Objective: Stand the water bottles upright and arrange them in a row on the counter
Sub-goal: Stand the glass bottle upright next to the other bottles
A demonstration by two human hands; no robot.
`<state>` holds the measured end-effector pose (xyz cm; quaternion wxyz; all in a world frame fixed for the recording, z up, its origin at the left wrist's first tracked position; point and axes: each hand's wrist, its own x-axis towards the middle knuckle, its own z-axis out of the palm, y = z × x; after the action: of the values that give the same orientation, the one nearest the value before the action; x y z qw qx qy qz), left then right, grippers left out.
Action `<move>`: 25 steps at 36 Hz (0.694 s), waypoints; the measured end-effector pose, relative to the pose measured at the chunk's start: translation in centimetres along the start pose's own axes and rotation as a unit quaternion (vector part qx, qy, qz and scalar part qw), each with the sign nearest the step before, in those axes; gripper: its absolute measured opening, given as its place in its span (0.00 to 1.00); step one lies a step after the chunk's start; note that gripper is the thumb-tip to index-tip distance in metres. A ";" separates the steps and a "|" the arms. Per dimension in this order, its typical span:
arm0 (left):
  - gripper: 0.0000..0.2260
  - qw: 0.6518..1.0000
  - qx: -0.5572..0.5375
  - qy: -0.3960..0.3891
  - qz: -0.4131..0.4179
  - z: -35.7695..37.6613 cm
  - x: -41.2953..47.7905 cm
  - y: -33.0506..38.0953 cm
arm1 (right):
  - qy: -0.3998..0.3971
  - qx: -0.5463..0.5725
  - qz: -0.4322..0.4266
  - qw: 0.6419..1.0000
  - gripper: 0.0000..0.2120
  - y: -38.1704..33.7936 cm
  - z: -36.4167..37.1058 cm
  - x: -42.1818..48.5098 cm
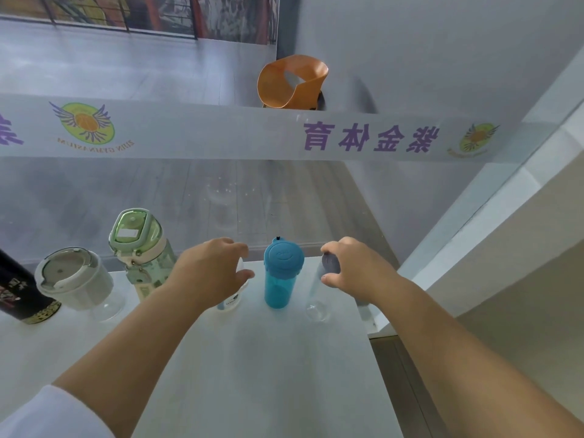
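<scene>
A: What are the 2 hands doing?

B: The right hand (346, 267) pinches the grey cap of a clear bottle (317, 306), thumb in front, fingers curled over the top. The left hand (211, 273) is cupped over a white-capped bottle (230, 300), thumb and fingers closed around its cap.

A: And how do those bottles lie?

B: Both stand with the long axis upright, straight below each hand, bases on the white counter (268, 374). Each hand is already on its own bottle, so neither needs to reach.

A: What sits between them?

B: A blue bottle (281, 276) with a blue lid, upright, just beside both hands but apart from them. I judge it the thing to mind: any sideways shift of either held bottle toward the middle could knock it.

A: Further out?

B: To the left stand a green bottle (142, 251) with a latch lid, a clear cup with a grey lid (76, 282), and a black bottle (22, 292) at the frame edge. All 6 are upright in a rough row along the glass panel (189, 197). The counter's right edge lies near the clear bottle.

A: So what is left?

B: By my reading, little: evening out the spacing and letting go. The clear bottle looks light and narrow, so it may tip if released carelessly.
</scene>
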<state>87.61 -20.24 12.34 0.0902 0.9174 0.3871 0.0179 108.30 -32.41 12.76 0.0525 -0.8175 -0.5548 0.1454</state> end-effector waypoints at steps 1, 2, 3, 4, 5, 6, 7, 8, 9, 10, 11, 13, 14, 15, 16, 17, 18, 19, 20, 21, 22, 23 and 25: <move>0.16 1.000 0.003 -0.001 0.002 0.0 0.0 0.2 | 0.002 0.004 0.000 1.000 0.24 0.1 0.0 0.1; 0.17 1.000 0.007 -0.002 0.004 0.0 0.0 0.3 | 0.004 0.007 -0.001 1.000 0.24 0.2 0.0 0.2; 0.17 1.000 0.011 -0.003 0.006 0.1 0.0 0.4 | 0.005 0.009 0.000 1.000 0.24 0.3 0.0 0.4; 0.18 1.000 0.013 -0.005 0.008 0.1 0.1 0.5 | 0.005 0.010 0.002 1.000 0.23 0.4 -0.1 0.5; 0.18 1.000 0.013 -0.007 0.010 0.1 0.1 0.6 | 0.005 0.011 0.004 1.000 0.23 0.6 -0.1 0.7; 0.18 1.000 0.013 -0.008 0.011 0.1 0.1 0.6 | 0.006 0.011 0.006 1.000 0.23 0.7 -0.2 0.9; 0.18 1.000 0.014 -0.008 0.012 0.1 0.2 0.7 | 0.006 0.010 0.007 1.000 0.23 0.8 -0.3 1.0; 0.18 1.000 0.016 -0.008 0.012 0.0 0.3 0.7 | 0.007 0.009 0.008 1.000 0.23 0.9 -0.3 1.2; 0.18 1.000 0.017 -0.007 0.013 0.0 0.3 0.8 | 0.008 0.008 0.009 1.000 0.23 1.0 -0.4 1.3; 0.18 1.000 0.017 -0.006 0.014 0.0 0.4 0.8 | 0.010 0.009 0.010 1.000 0.23 1.1 -0.4 1.4; 0.18 1.000 0.016 -0.004 0.014 0.0 0.5 0.9 | 0.011 0.011 0.012 1.000 0.23 1.2 -0.5 1.6; 0.18 1.000 0.016 0.001 0.015 0.1 0.6 1.0 | 0.012 0.015 0.018 1.000 0.23 1.4 -0.8 1.9; 0.18 1.000 0.015 0.002 0.016 0.2 0.6 1.0 | 0.011 0.016 0.021 1.000 0.23 1.5 -0.9 2.0; 0.18 1.000 0.015 0.003 0.017 0.2 0.7 1.1 | 0.011 0.018 0.024 0.999 0.24 1.5 -1.1 2.2; 0.18 1.000 0.014 0.002 0.018 0.3 0.7 1.1 | 0.011 0.020 0.026 0.999 0.24 1.6 -1.2 2.3; 0.19 1.000 0.013 0.001 0.018 0.3 0.8 1.1 | 0.012 0.023 0.028 0.999 0.24 1.7 -1.2 2.4; 0.19 1.000 0.013 0.001 0.018 0.4 0.8 1.2 | 0.014 0.025 0.029 0.999 0.24 1.7 -1.2 2.4; 0.19 1.000 0.012 0.001 0.018 0.4 0.8 1.1 | 0.015 0.026 0.029 0.999 0.24 1.8 -1.2 2.5; 0.19 1.000 0.012 0.001 0.018 0.5 0.8 1.1 | 0.016 0.026 0.029 0.999 0.23 1.8 -1.2 2.6; 0.19 1.000 0.012 0.001 0.019 0.5 0.9 1.1 | 0.016 0.026 0.028 0.999 0.24 1.8 -1.2 2.6; 0.19 1.000 0.013 0.001 0.019 0.5 0.9 1.1 | 0.014 0.026 0.026 0.999 0.24 1.9 -1.2 2.7; 0.19 1.000 0.013 0.000 0.019 0.6 0.9 1.0 | 0.011 0.025 0.022 0.999 0.24 1.9 -1.2 2.7; 0.19 1.000 0.013 0.000 0.018 0.6 0.9 1.0 | 0.006 0.020 0.015 1.000 0.24 1.9 -1.2 2.8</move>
<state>89.03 -20.41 11.95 0.0783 0.9253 0.3707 0.0142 111.28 -30.41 12.97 0.0696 -0.8255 -0.5389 0.1526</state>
